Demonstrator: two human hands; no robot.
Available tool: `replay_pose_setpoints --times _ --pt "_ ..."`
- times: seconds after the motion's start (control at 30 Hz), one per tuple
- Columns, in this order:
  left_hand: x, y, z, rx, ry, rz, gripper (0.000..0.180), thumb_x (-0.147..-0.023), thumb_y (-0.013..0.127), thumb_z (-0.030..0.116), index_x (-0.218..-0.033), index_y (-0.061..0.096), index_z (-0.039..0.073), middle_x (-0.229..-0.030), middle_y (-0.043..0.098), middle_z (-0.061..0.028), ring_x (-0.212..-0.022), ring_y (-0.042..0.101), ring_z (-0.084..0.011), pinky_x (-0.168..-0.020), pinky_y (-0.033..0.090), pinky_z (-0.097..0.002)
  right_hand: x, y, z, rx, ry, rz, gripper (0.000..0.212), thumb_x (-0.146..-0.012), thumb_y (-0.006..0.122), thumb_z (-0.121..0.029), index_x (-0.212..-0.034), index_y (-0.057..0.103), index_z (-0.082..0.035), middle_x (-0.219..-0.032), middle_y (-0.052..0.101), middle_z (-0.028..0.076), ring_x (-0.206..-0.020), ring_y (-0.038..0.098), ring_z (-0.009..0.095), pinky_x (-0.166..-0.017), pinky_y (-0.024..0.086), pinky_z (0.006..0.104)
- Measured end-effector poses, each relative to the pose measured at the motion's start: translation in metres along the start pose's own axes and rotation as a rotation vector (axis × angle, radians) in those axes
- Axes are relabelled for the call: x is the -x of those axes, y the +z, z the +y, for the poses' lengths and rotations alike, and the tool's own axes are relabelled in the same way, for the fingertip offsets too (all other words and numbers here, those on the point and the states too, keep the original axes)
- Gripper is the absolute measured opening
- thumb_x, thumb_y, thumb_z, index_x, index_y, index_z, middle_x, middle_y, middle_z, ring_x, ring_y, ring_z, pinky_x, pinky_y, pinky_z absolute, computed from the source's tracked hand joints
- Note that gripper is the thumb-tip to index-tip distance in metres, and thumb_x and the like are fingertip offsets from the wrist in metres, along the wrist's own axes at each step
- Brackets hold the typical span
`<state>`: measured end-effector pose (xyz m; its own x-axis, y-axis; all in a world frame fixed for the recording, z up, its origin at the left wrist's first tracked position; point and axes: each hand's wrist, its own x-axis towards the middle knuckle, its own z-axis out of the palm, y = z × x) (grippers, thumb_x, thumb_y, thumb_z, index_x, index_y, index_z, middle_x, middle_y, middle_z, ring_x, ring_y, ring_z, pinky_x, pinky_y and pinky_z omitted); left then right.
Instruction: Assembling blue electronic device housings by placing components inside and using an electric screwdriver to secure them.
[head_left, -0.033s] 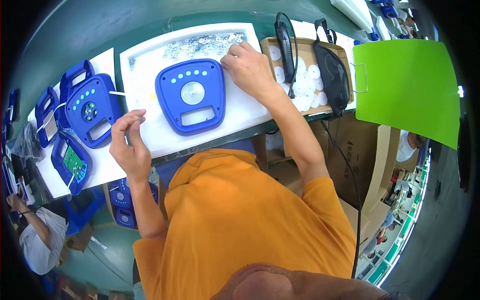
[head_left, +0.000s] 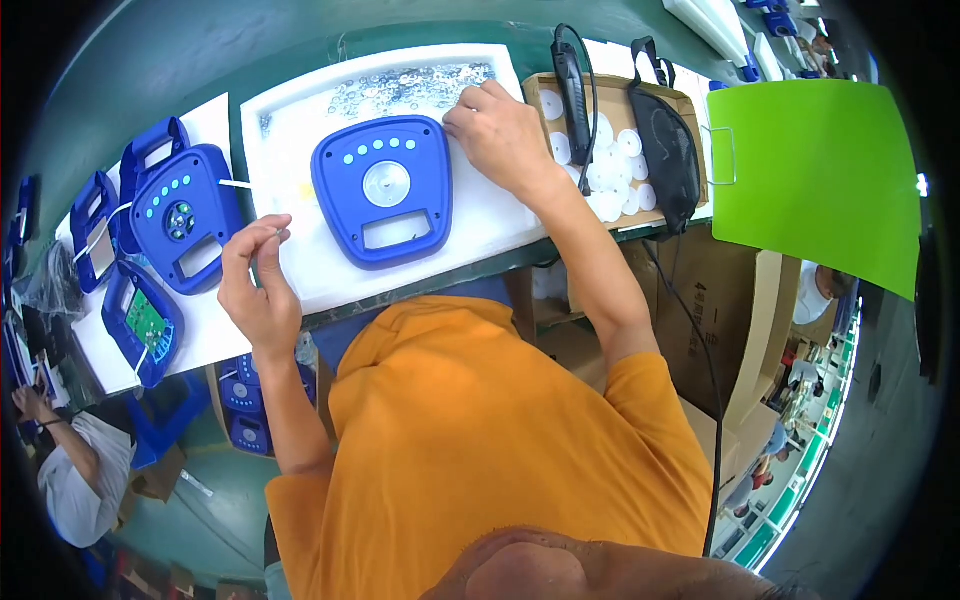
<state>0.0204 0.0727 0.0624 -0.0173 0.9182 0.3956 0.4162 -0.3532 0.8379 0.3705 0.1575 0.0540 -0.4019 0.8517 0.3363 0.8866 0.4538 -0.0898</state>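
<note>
A blue plastic housing [head_left: 335,190] with an arc of pale round dots, a silvery disc and a rectangular cut-out lies in the middle of a white foam tray [head_left: 490,225]. My right hand [head_left: 500,138] is at its upper right corner, fingers bent and drawn together; whatever they may hold is hidden. Left of the housing and apart from it, my left hand [head_left: 262,290] is pinched. A tiny greyish thing shows at its fingertips, too small to name. Many small shiny ring-like parts [head_left: 405,90] lie along the tray's far side.
At left are more blue housings [head_left: 215,180], one with a green circuit board [head_left: 147,322]. At right, a cardboard box [head_left: 540,90] holds white discs [head_left: 605,175], a black corded tool [head_left: 572,100] and a black pouch [head_left: 668,150]. Beyond hangs a green board [head_left: 815,180]. A co-worker [head_left: 85,470] is at lower left.
</note>
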Motion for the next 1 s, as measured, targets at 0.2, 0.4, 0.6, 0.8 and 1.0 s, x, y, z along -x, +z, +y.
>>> replay_pose_setpoints --times 0.2,0.4,0.6,0.8,1.0 --pt "-0.011 0.009 0.000 -0.004 0.030 -0.033 0.007 -0.113 0.064 -0.005 -0.115 0.070 -0.003 -0.113 0.082 -0.0157 -0.101 0.080 -0.0251 -0.092 0.065 -0.0355 -0.009 0.000 0.000 -0.018 -0.001 0.025 0.005 -0.093 0.086 -0.016 -0.095 0.084 -0.012 -0.094 0.077 0.004 -0.095 0.074 0.026 -0.079 0.063 0.0422" --pt "-0.025 0.019 0.013 -0.086 0.150 -0.085 0.008 -0.104 0.072 -0.009 -0.109 0.071 -0.004 -0.106 0.080 -0.0164 -0.096 0.079 -0.0313 -0.087 0.061 -0.0383 -0.007 -0.024 -0.048 -0.342 -0.142 0.294 0.015 -0.084 0.093 -0.008 -0.092 0.080 -0.010 -0.093 0.078 0.005 -0.084 0.075 0.025 -0.071 0.062 0.0377" --pt "-0.033 0.033 0.011 -0.095 0.227 -0.116 0.010 -0.101 0.075 -0.008 -0.108 0.072 -0.001 -0.102 0.079 -0.0158 -0.093 0.078 -0.0346 -0.083 0.061 -0.0391 0.004 -0.010 -0.069 -0.197 -0.303 0.219 0.018 -0.082 0.091 -0.012 -0.095 0.079 -0.011 -0.094 0.075 0.001 -0.083 0.073 0.020 -0.065 0.061 0.0336" --pt "-0.037 0.041 0.015 -0.133 0.252 -0.154 0.012 -0.098 0.078 -0.006 -0.107 0.073 0.000 -0.099 0.078 -0.0134 -0.089 0.078 -0.0339 -0.078 0.061 -0.0401 0.005 -0.011 -0.068 -0.161 -0.389 0.184 0.021 -0.081 0.082 -0.015 -0.101 0.080 -0.011 -0.096 0.075 0.000 -0.086 0.074 0.019 -0.064 0.062 0.0334" --pt "-0.045 0.059 0.019 -0.216 0.369 -0.208 0.015 -0.094 0.081 -0.002 -0.107 0.075 0.004 -0.100 0.079 -0.0101 -0.091 0.079 -0.0318 -0.079 0.062 -0.0411 0.009 -0.020 -0.058 -0.274 -0.245 0.361 0.025 -0.079 0.092 -0.009 -0.101 0.082 -0.009 -0.093 0.075 0.002 -0.081 0.073 0.021 -0.064 0.060 0.0341"
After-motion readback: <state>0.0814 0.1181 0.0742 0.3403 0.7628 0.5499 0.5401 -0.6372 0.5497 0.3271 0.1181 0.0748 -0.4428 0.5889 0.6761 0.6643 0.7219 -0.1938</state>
